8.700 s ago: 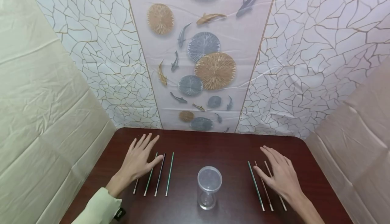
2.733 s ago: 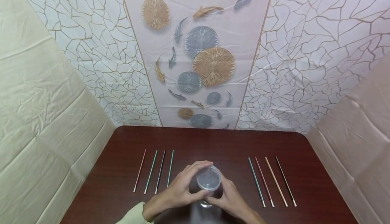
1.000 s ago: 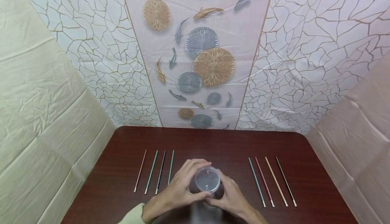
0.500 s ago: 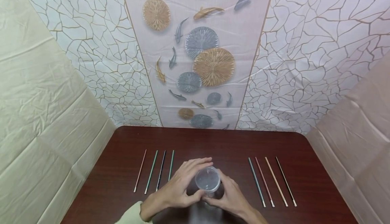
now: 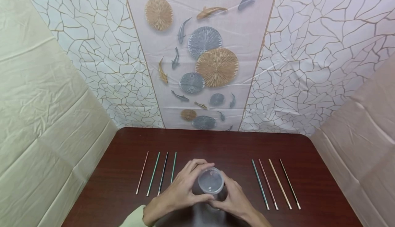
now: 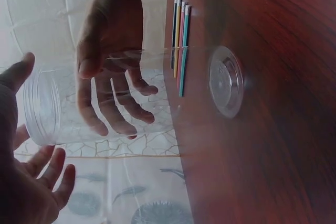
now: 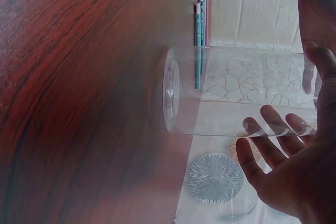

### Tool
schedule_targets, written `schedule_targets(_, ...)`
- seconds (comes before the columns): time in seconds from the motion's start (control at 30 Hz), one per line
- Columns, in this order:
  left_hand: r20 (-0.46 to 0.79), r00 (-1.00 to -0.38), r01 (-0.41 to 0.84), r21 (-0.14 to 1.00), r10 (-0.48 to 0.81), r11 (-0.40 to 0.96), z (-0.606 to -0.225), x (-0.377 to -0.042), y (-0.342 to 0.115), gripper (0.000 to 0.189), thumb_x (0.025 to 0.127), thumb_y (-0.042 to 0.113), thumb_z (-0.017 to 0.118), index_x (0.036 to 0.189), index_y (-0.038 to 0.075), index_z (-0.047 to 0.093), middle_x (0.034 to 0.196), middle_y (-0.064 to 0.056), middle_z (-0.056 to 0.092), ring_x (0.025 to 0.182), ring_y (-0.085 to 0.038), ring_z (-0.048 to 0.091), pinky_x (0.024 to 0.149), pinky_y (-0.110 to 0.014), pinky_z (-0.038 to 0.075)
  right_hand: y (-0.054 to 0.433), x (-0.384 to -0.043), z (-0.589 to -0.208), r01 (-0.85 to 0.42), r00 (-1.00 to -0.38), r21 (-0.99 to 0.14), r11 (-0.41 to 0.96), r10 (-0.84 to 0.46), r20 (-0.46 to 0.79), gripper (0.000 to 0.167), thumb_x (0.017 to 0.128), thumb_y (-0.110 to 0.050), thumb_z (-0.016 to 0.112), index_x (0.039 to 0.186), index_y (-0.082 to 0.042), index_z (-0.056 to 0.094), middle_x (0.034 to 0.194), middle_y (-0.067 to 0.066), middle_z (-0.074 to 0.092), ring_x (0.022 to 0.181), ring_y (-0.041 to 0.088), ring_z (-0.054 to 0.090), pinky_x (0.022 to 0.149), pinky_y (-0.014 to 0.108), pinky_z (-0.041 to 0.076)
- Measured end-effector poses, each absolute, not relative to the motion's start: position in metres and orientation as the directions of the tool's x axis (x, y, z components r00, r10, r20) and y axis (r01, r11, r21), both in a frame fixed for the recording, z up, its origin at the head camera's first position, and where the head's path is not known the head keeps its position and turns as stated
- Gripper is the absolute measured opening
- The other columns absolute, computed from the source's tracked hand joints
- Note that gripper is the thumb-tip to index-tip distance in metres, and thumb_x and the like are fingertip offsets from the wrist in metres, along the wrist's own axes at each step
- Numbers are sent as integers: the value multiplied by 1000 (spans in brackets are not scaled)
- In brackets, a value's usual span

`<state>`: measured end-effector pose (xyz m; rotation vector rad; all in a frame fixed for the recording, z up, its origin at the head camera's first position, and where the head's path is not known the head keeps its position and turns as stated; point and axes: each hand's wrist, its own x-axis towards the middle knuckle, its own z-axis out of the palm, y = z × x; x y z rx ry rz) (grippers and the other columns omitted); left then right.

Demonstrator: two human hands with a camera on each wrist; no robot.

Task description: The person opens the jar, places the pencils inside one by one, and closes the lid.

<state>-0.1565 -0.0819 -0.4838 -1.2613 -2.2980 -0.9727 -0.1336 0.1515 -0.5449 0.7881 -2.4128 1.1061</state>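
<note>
A clear cylindrical jar (image 7: 236, 85) stands upright in the grip of the right hand (image 5: 233, 198), its round base (image 6: 224, 82) below. The see-through lid (image 5: 211, 181) caps it, between thumb and fingers of the left hand (image 5: 182, 190).

Fish-print cloth (image 5: 197, 62) behind dark-red table (image 5: 216, 148)

The head view looks forward and down from above; both wrist views, close and sideways, share the jar (image 7: 236, 90).

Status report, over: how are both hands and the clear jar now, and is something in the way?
Left hand around lid, right hand gripping clear jar. Jar upright, lid on. Nothing seen blocking; pencils lie apart, both sides.
</note>
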Motion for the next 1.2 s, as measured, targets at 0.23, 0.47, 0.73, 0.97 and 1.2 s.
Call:
schedule_targets(0.23,558,-474,874,388,681,291,-484,-157,-84,81,92,31,74,162,10,39,167,-7,39,151,-29,41,116,-53,40,151,-136,-544,-636,-769,-591,496,-345,538,80,79,-47,93,144,-16,58,115,-9,73,100,9,70,82,37,58)
schedule_targets(0.47,604,-415,906,342,680,249,-485,-161,-83,82,85,22,71,159,5,41,160,-7,49,146,-26,47,116,-49,41,150,-136,-541,-647,-761,-602,467,-345,550,78,79,-48,93,144,-21,58,116,-12,72,100,8,69,83,35,58)
schedule_targets(0.73,568,-543,837,418,618,352,-488,-159,-82,89,86,41,88,160,16,45,152,2,52,137,-18,51,108,-47,47,152,-134,-543,-644,-763,-604,470,-334,554,82,80,-44,93,148,-17,56,119,-6,73,104,13,71,86,38,59)
schedule_targets(0.97,573,-497,864,398,652,308,-489,-156,-80,83,91,34,79,161,10,40,165,-7,40,150,-28,42,116,-53,41,153,-133,-545,-633,-771,-593,498,-332,544,84,80,-46,93,147,-12,56,117,-4,74,103,13,70,85,39,58)
schedule_targets(1.2,607,-429,899,358,669,252,-487,-157,-79,82,85,21,69,160,5,40,164,-7,45,151,-31,41,119,-53,36,152,-134,-544,-660,-749,-595,458,-339,570,80,81,-44,93,146,-14,56,119,-6,73,103,12,71,86,36,59)
